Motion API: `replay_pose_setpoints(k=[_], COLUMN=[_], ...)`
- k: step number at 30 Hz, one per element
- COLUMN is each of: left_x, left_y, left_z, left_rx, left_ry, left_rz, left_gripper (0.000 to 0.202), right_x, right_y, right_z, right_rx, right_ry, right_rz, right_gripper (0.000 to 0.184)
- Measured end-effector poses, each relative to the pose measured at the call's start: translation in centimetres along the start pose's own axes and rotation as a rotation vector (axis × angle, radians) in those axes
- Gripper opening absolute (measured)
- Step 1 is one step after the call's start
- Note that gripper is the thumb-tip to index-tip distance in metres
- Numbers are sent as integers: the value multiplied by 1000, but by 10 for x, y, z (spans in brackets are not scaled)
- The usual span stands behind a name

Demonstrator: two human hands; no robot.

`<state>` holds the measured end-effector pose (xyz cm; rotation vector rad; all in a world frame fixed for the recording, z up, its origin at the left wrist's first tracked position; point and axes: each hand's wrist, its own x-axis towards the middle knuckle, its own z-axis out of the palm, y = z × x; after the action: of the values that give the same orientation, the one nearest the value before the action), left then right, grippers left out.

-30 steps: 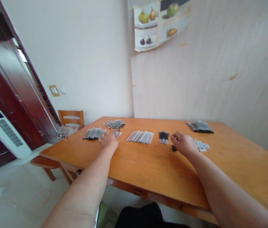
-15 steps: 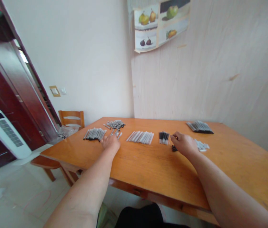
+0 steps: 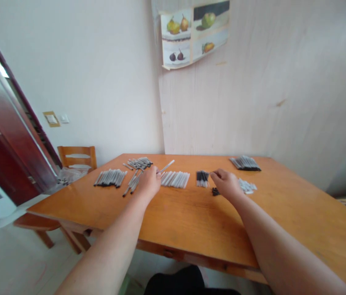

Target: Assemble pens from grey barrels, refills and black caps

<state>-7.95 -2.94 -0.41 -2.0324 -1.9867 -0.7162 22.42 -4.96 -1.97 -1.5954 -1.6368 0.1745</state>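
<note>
A head-worn view faces forward and down over the close-by table (image 3: 197, 217) toward the wall (image 3: 114, 82).

We're looking over a wide orange-brown wooden table (image 3: 191, 221), and with the row of pale tubes (image 3: 175, 179) as our clock centre, we go round! At nine we spot a neat row of dark-ended pens (image 3: 110, 178); between it and the centre, a few loose pens (image 3: 129, 186) lie slanted. Up towards half past ten, we've got a jumbled pen pile (image 3: 140, 164). Over to two, a flat pack of pens (image 3: 245, 163)! At three we find dark sticks (image 3: 202, 178) side by side, at four small black pieces (image 3: 215, 191), and past three, farther out, scattered whitish pieces (image 3: 248, 186).
</note>
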Motion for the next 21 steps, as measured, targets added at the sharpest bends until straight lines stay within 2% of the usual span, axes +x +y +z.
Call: replay_pose_setpoints(k=[5, 10, 14, 17, 21], left_x=[0, -3, -6, -8, -11], left_y=[61, 108, 125, 129, 128], left_z=[9, 12, 18, 25, 29], left_rx=[-184, -258, -299, -332, -333], left_ry=[-7, 31, 66, 78, 67], left_rz=[291, 538, 592, 593, 610], left_gripper=[20, 18, 17, 20, 25], right_x=[3, 7, 11, 12, 10], right_y=[3, 2, 1, 1, 1], right_z=[2, -5, -12, -15, -16], right_rx=[546, 936, 1094, 1155, 1177], right_ry=[-27, -37, 1, 17, -28], right_rz=[221, 301, 281, 294, 306], right_gripper=[37, 43, 36, 31, 29])
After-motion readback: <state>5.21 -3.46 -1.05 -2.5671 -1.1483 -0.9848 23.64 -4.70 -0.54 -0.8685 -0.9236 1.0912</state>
